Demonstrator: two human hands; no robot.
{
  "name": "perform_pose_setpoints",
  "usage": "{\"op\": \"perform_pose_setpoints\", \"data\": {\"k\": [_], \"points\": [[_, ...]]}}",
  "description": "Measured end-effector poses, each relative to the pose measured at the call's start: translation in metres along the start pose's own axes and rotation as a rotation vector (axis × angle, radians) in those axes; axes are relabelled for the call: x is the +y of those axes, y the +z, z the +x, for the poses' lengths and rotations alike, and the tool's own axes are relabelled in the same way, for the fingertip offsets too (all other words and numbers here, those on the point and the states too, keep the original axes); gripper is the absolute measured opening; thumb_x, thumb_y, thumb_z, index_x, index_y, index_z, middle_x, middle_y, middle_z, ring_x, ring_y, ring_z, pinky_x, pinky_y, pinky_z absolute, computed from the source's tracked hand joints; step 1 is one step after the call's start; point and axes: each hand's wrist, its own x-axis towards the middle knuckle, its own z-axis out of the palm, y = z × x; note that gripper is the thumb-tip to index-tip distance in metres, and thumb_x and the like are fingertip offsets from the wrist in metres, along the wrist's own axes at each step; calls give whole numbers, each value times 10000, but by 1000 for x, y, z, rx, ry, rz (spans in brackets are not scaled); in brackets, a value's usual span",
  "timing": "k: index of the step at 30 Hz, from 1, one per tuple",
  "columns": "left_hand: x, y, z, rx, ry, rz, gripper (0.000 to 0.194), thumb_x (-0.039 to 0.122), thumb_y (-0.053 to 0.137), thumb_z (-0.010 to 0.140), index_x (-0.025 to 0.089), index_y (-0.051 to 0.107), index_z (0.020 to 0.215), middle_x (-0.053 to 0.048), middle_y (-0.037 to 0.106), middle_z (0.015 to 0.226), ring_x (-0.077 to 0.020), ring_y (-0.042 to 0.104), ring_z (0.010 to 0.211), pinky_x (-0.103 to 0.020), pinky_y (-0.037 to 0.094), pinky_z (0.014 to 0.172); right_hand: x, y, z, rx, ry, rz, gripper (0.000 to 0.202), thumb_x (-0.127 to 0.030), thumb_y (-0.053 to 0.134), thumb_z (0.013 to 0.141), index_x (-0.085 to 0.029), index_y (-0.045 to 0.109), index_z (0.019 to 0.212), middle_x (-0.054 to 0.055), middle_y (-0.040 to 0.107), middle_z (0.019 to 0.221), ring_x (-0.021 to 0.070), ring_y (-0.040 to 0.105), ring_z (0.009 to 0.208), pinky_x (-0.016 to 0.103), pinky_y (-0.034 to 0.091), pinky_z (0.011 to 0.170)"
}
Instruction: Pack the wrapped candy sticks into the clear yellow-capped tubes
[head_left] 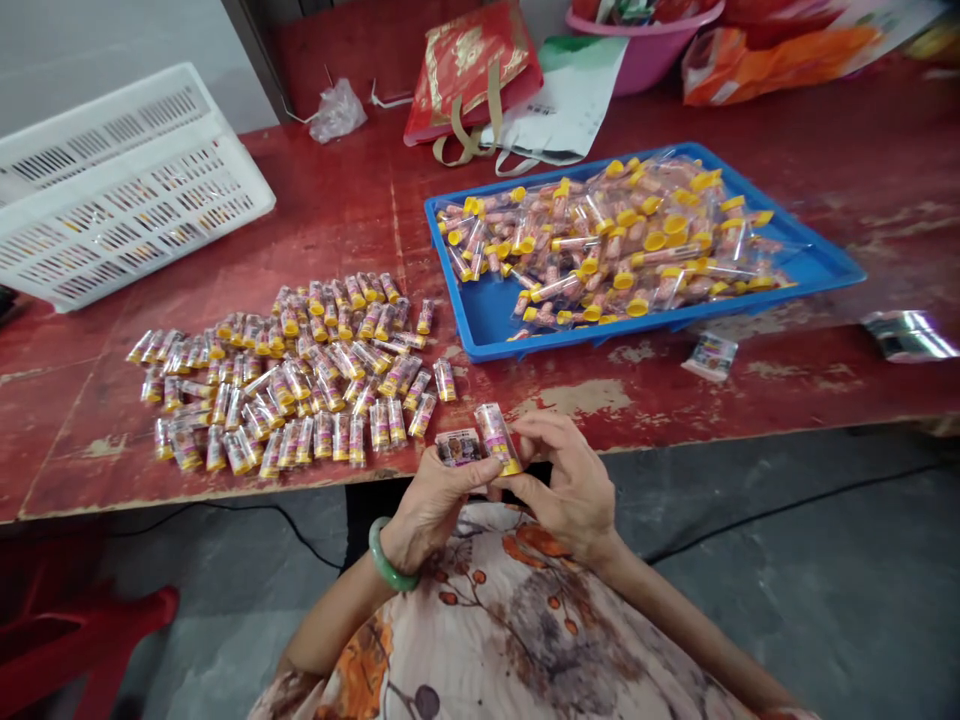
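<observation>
Just over the table's front edge, my left hand (435,495) is closed on a small stack of printed labels (458,447), its thumb reaching to the foot of a small clear tube (492,428) with a yellow cap. My right hand (566,485) pinches that same tube from the right side, fingers curled. The tube leans slightly and shows a printed wrap. To the left lie many similar labelled tubes (330,370) with yellow ends. Beyond my hands a blue tray (480,340) holds a heap of yellow-capped tubes (600,240) without visible labels.
At the left stands a white slatted crate (142,200). Behind the tray are a red gift bag (472,70), a white bag (570,105) and a pink basin (649,45). A label stack (710,357) and a shiny packet (909,336) lie right. A red stool (97,635) stands below.
</observation>
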Motion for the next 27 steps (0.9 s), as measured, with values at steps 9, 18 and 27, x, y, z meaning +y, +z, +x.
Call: {"op": "perform_pose_setpoints", "data": {"k": [9,18,27], "points": [[6,-6,1,4,-17,105,235,279,820,659,111,696,768,-20,634,673,-98,549,553,-236,461,557,4,0,1,-65,38,-28,307,-188,676,788,-214,610,1087,58,649,983,138,617,745,256,543,644],[6,-12,1,-30,-3,49,203,292,796,699,122,696,748,-25,639,677,-96,573,517,-232,469,549,-8,-1,3,-34,-95,-34,284,-105,611,813,-168,644,1088,94,674,964,153,645,759,276,553,671],[0,-4,-1,12,22,26,298,321,847,618,119,689,768,-20,641,694,-96,559,524,-232,470,536,-12,8,-7,109,-108,-23,359,-13,584,782,-181,673,1086,87,685,960,172,670,815,289,574,672]]}}
